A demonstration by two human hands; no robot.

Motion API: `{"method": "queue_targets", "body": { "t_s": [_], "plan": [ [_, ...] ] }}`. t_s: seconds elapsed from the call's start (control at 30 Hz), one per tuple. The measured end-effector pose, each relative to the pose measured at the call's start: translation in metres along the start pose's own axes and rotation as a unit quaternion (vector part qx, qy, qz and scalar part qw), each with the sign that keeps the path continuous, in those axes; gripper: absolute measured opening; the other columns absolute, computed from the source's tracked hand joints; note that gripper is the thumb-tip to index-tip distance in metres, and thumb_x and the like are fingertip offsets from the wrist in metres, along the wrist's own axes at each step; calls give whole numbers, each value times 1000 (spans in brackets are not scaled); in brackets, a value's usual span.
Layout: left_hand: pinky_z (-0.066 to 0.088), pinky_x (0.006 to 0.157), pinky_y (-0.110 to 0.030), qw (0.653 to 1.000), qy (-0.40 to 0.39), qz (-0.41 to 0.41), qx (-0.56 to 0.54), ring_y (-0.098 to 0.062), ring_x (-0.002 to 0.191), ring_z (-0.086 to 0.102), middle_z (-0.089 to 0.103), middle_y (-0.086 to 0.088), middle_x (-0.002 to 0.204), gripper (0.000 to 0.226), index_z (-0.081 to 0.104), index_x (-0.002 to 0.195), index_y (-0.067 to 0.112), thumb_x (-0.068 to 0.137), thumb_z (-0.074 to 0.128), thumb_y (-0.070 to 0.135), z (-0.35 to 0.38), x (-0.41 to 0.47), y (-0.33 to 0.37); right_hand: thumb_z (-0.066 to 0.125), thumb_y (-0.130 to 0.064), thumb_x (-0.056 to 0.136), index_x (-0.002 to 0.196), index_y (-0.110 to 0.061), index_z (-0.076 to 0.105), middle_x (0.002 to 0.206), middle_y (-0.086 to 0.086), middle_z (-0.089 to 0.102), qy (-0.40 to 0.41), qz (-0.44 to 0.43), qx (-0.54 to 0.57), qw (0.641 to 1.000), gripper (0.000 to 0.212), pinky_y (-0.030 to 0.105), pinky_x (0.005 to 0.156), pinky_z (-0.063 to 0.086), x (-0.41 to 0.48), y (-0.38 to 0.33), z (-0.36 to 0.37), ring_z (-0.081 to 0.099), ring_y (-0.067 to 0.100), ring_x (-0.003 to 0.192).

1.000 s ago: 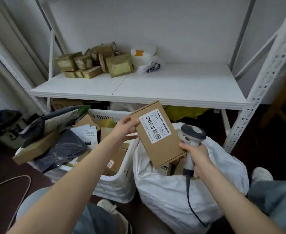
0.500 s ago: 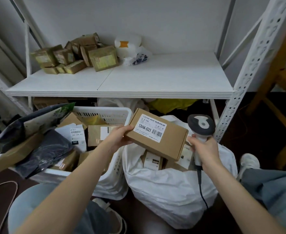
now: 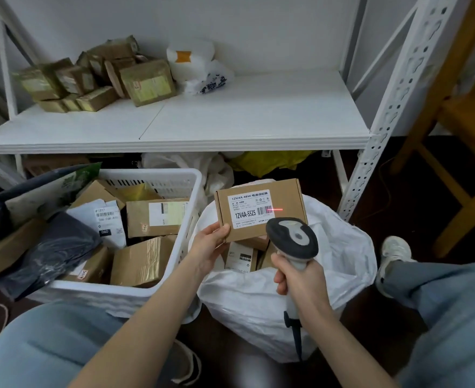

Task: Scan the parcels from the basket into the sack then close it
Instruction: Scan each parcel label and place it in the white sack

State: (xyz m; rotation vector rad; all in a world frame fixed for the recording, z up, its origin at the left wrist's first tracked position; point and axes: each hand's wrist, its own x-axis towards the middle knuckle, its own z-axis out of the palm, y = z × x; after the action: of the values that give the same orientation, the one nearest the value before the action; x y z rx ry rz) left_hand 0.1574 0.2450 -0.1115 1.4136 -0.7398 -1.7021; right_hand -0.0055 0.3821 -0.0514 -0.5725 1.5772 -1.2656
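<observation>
Head view, seated person facing a white metal shelf (image 3: pixel 230 119). The left hand (image 3: pixel 211 247) grips the lower left corner of a brown cardboard box (image 3: pixel 292 191). Its thumb lies on the labelled face and its fingers (image 3: pixel 202 233) curl behind the edge. The box is held upright in the air, directly above the mouth of the white sack (image 3: pixel 337 264), with its printed label (image 3: pixel 251 207) turned toward the camera. The label reads "12V4A-5525".

The right hand (image 3: pixel 300 281) holds a handheld scanner (image 3: pixel 293 242), its fingers wrapped closed round the handle. The scanner head points at the box from just below and in front of it. A red scan line (image 3: pixel 274 210) falls across the barcode at the label's right end. The scanner's cable (image 3: pixel 296 340) hangs down in front of the sack.

The sack stands open on the floor between the person's knees. Several boxed parcels (image 3: pixel 241 257) are visible inside it, beneath the held box. Touching the sack's left side is a white plastic basket (image 3: pixel 152 175). It is filled with taped cartons (image 3: pixel 158 217), a white mailer and a dark mailer bag (image 3: pixel 54 253).

On the shelf, at rear left, lies a heap of small taped boxes (image 3: pixel 96 77), with white plastic-wrapped packets (image 3: pixel 194 65) just beside them. A wooden chair (image 3: pixel 460 107) stands at the right.
</observation>
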Motion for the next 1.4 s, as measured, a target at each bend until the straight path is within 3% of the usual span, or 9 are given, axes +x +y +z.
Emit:
{"method": "queue_targets", "body": {
  "t_s": [0.2, 0.37, 0.47, 0.57, 0.63, 0.87, 0.97, 1.13, 1.4],
  "plan": [
    [49, 100, -38, 1000, 10, -2, 14, -22, 101, 62, 68, -13, 113, 39, 57, 126, 4, 89, 66, 9, -5, 4, -8, 69, -15, 83, 69, -2, 65, 50, 3, 55, 1, 14, -20, 1000, 20, 24, 48, 45, -3, 3, 0, 48, 9, 40],
    [54, 81, -27, 1000, 22, 1, 18, -19, 94, 64, 68, -10, 109, 39, 56, 127, 5, 89, 65, 9, -5, 4, -5, 68, -13, 83, 71, 0, 64, 53, 4, 55, -2, 20, -16, 1000, 17, 22, 46, 44, 0, 2, -2, 47, 10, 41],
    [54, 80, -26, 991, 47, 39, 118, -17, 96, 63, 65, -9, 116, 47, 52, 132, 5, 89, 68, 16, 1, 10, -1, 68, -12, 84, 74, -3, 64, 52, 3, 57, 15, 11, -2, 1000, 15, 24, 48, 44, 15, -4, -4, 48, 9, 42],
    [52, 93, -40, 956, 86, 88, 265, -22, 104, 63, 64, -8, 120, 50, 55, 129, 5, 86, 71, 26, 15, 23, -1, 68, -12, 85, 75, -5, 64, 54, 4, 57, 29, 4, 11, 1000, 12, 30, 52, 45, 38, -11, -6, 48, 12, 43],
    [49, 95, -40, 920, 97, 92, 369, -25, 109, 61, 63, -5, 121, 53, 57, 129, 7, 85, 71, 33, 25, 35, -5, 68, -14, 85, 76, -6, 63, 54, 4, 58, 31, 7, 1, 999, 12, 32, 55, 47, 52, -14, -5, 49, 13, 44],
    [50, 81, -32, 802, -4, 17, 597, -27, 99, 63, 68, -10, 108, 43, 65, 110, 7, 83, 69, 39, 57, 72, -50, 70, -18, 83, 84, -5, 67, 59, 4, 64, 59, 44, -26, 997, 14, 31, 58, 52, 99, 1, 2, 54, 12, 47],
    [49, 85, -31, 778, -26, 35, 627, -27, 101, 64, 69, -9, 110, 29, 68, 113, 11, 89, 61, 28, 62, 79, -66, 71, -17, 82, 82, -4, 65, 58, 4, 61, 58, 76, 7, 995, 14, 24, 47, 44, 110, 7, 5, 48, 8, 39],
    [51, 88, -34, 763, -22, 94, 639, -25, 103, 63, 68, -7, 115, 29, 66, 117, 15, 91, 58, 24, 50, 81, -58, 72, -16, 82, 79, -7, 64, 57, 4, 60, 50, 97, -2, 994, 12, 23, 46, 45, 115, 12, 12, 47, 9, 40],
    [48, 76, -31, 757, 113, 304, 567, -20, 95, 60, 62, -2, 109, 22, 64, 112, 15, 95, 51, 21, -7, 37, 20, 67, -10, 85, 74, -5, 62, 56, 6, 55, -29, 60, -5, 998, 13, 22, 42, 41, 95, -6, 71, 45, 10, 39]
  ]
}}
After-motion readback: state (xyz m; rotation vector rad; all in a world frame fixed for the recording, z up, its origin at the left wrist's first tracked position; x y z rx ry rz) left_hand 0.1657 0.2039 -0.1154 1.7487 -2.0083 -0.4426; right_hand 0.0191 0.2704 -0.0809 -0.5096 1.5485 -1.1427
